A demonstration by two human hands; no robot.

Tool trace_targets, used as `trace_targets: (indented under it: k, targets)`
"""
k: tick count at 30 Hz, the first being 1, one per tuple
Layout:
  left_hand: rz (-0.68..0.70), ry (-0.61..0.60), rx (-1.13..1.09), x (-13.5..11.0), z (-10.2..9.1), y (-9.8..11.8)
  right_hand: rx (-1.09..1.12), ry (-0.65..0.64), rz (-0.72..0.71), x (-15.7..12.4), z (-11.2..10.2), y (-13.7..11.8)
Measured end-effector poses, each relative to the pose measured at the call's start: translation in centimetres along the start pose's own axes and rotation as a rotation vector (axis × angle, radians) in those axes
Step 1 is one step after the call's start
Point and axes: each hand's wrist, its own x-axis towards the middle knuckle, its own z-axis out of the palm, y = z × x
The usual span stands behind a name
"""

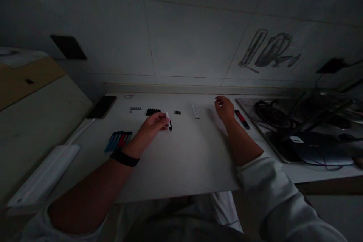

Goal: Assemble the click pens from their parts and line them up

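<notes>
My left hand (155, 123) is closed in a pinch on a slim, pen-like piece (168, 115), white at the top with a black lower end. My right hand (224, 109) hovers over the right part of the counter with its fingers curled; whatever is at the fingertips is too small to make out. A row of black pieces (150, 112) lies just behind my left hand. Small dark pieces (177, 112) and thin white rods (195, 111) lie between the hands. Beside my right wrist is a red and black pen-like object (242, 119).
Blue and red barrels (117, 140) lie by my left forearm. Small metallic pieces (135, 108) are farther back. A dark phone (102, 107) and a white power strip (45, 176) lie left. On the right, a metal-rimmed tray (262, 136) holds cables and dark items.
</notes>
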Motion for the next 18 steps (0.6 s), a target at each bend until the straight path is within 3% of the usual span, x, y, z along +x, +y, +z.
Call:
trace_targets:
  k: [4,9,13,18]
  targets:
    - [-0.009,-0.036,0.030,0.0,0.1,-0.1,-0.147,-0.159,0.094,0.2,0.6,2.2]
    - [-0.016,-0.060,0.054,-0.2,0.2,0.1,-0.242,-0.256,0.107,0.3,1.8,1.9]
    - [-0.008,-0.068,0.068,-0.4,0.1,0.2,-0.270,-0.249,0.125,0.3,2.0,1.6]
    - [0.013,-0.071,0.096,-0.2,0.1,0.1,-0.173,-0.105,0.169,0.3,1.0,1.0]
